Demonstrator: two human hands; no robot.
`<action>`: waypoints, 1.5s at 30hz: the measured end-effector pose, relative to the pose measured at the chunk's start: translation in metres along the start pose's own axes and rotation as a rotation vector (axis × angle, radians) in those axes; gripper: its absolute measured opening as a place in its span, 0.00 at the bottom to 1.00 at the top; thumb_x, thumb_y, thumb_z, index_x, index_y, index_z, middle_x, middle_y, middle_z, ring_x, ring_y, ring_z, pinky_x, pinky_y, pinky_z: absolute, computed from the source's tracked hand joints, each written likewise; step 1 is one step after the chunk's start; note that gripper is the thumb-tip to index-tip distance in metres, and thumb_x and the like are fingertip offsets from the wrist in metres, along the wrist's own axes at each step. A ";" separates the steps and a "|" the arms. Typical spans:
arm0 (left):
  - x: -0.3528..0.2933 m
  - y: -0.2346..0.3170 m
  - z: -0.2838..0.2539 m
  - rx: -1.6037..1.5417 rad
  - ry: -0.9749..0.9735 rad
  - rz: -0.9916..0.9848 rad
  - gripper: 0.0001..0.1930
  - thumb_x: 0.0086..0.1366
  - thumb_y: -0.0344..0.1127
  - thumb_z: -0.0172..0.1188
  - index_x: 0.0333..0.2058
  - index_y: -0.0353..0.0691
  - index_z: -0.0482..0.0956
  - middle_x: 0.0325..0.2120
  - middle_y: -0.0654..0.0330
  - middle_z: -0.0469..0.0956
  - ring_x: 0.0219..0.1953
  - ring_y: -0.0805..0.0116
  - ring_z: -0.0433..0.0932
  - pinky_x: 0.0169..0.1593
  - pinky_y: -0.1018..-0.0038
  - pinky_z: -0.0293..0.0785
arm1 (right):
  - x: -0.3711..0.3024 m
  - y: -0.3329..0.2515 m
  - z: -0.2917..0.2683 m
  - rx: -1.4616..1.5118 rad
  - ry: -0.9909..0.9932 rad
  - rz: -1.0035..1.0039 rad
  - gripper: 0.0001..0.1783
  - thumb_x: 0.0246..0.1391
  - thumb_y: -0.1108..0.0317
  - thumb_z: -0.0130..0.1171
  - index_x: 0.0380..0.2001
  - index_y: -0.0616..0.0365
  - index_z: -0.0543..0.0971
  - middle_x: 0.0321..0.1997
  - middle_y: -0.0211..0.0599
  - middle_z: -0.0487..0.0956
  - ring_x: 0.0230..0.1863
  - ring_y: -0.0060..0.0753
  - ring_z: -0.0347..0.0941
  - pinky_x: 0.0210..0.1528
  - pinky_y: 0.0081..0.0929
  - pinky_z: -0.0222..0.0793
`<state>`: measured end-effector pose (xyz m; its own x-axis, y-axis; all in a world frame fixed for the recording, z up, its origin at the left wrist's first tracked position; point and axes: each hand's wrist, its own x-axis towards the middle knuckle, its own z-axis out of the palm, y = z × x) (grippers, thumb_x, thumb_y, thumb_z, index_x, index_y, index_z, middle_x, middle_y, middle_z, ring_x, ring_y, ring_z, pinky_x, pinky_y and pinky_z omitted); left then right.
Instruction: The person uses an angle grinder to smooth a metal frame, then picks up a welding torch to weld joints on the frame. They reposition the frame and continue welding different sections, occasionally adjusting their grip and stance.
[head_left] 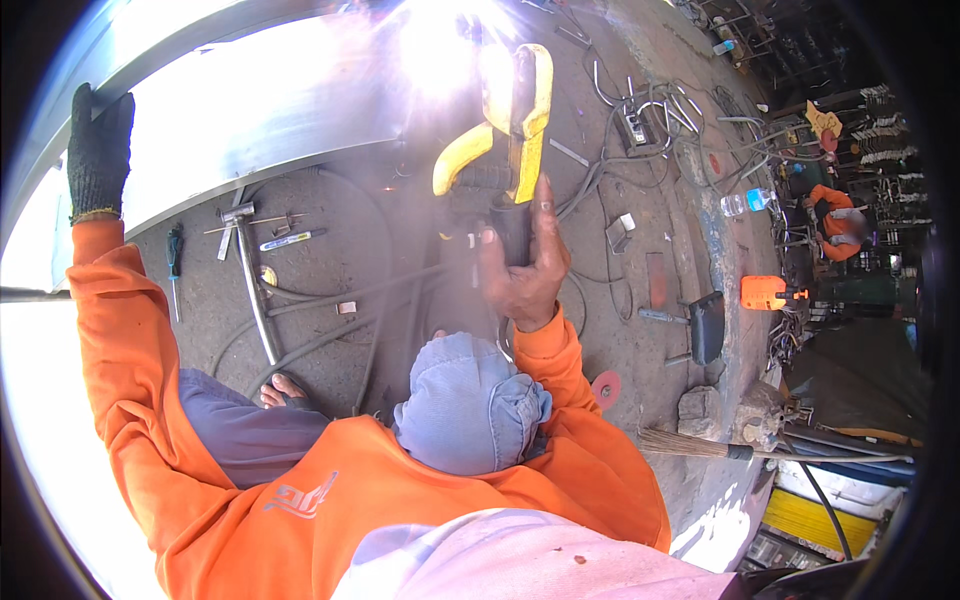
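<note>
My right hand, bare, is wrapped round the black handle of a yellow welding electrode holder. The thumb and one finger stretch along it. A very bright arc glows just past the holder's jaws, and its glare hides the rod tip and the spot it meets. In a black knitted glove, my left hand grips the edge of a pale metal frame at the far left. A wide shiny metal surface stretches between the left hand and the arc.
A long-handled hammer, a screwdriver and a marker lie before my bare foot. Cables cross the floor. A broom, an orange container and a water bottle are rightward; another person is farther off.
</note>
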<state>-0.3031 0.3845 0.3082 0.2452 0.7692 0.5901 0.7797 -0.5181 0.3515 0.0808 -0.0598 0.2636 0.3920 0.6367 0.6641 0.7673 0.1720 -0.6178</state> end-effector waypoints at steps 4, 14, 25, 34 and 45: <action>0.014 -0.014 0.001 -0.273 -0.064 -0.112 0.26 0.70 0.40 0.65 0.61 0.37 0.69 0.40 0.53 0.88 0.38 0.63 0.85 0.47 0.67 0.80 | -0.001 0.001 0.001 0.003 0.003 -0.002 0.41 0.51 0.75 0.62 0.68 0.80 0.63 0.59 0.69 0.76 0.55 0.55 0.81 0.54 0.37 0.78; -0.003 0.008 -0.010 0.417 -0.029 0.270 0.12 0.71 0.33 0.60 0.51 0.44 0.84 0.46 0.63 0.86 0.49 0.59 0.83 0.67 0.67 0.69 | -0.007 0.010 0.001 0.060 0.040 -0.065 0.42 0.51 0.75 0.63 0.68 0.81 0.61 0.56 0.69 0.77 0.50 0.51 0.83 0.48 0.34 0.80; -0.003 0.014 -0.008 0.050 -0.066 -0.066 0.15 0.72 0.34 0.59 0.55 0.42 0.79 0.45 0.63 0.86 0.45 0.61 0.83 0.64 0.67 0.72 | -0.004 0.005 0.001 0.009 0.021 -0.018 0.41 0.51 0.74 0.63 0.67 0.82 0.63 0.57 0.69 0.77 0.53 0.54 0.82 0.52 0.36 0.78; -0.006 0.032 -0.014 0.103 -0.129 -0.135 0.15 0.74 0.39 0.59 0.54 0.39 0.78 0.41 0.62 0.87 0.40 0.65 0.84 0.61 0.69 0.73 | 0.000 0.007 0.004 -0.025 0.029 -0.048 0.41 0.50 0.75 0.62 0.67 0.81 0.63 0.56 0.68 0.78 0.52 0.53 0.82 0.51 0.36 0.79; 0.001 0.006 -0.008 0.359 0.058 0.441 0.22 0.72 0.39 0.63 0.60 0.40 0.71 0.39 0.57 0.87 0.38 0.64 0.85 0.53 0.70 0.77 | -0.002 0.010 0.007 0.057 0.020 0.011 0.42 0.50 0.74 0.63 0.68 0.80 0.63 0.57 0.69 0.78 0.53 0.52 0.82 0.51 0.36 0.79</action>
<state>-0.3031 0.3789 0.3166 0.5679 0.4816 0.6675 0.7600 -0.6182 -0.2006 0.0842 -0.0547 0.2530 0.4104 0.6238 0.6652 0.7330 0.2083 -0.6475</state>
